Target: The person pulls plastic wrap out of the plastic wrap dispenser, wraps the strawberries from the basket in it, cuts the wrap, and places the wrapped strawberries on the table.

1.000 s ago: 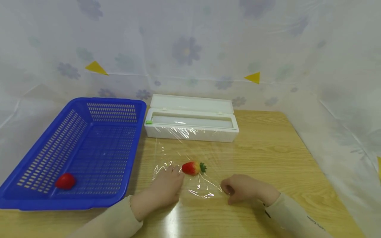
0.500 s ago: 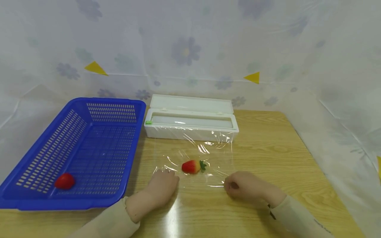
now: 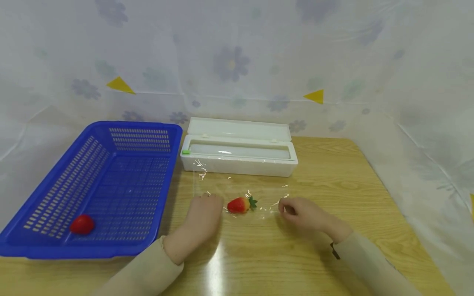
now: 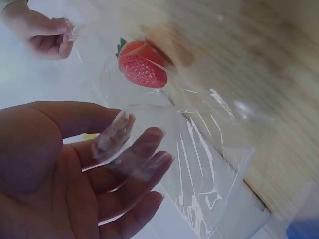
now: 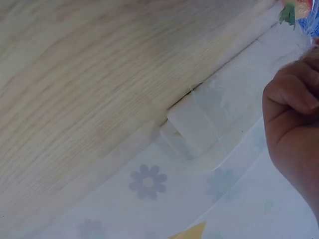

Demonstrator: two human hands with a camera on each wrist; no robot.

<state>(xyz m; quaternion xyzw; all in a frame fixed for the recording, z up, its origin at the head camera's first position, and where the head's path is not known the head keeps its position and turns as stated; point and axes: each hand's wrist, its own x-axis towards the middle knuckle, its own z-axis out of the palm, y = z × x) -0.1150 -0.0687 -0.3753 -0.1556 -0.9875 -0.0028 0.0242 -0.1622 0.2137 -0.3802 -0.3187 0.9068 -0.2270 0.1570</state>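
A red strawberry with green leaves lies between my two hands, clear plastic wrap around or over it; which of these I cannot tell. On its left, my left hand pinches one side of the wrap between thumb and index finger, its other fingers loosely bent in the left wrist view. Right of the strawberry, my right hand has its fingers curled and pinches the opposite side of the wrap. From the hands the wrap runs back toward a long white wrap dispenser, whose lid stands up with the roll inside.
To the left stands a blue perforated basket holding a round red item. A small green piece sits at the dispenser's left end. Behind the wooden table hangs a flowered sheet with yellow triangles.
Both hands have moved forward, toward the dispenser, bringing the near edge of the wrap back close to the strawberry. The wrap's glints have shifted. Strawberry, basket and dispenser stay in place.
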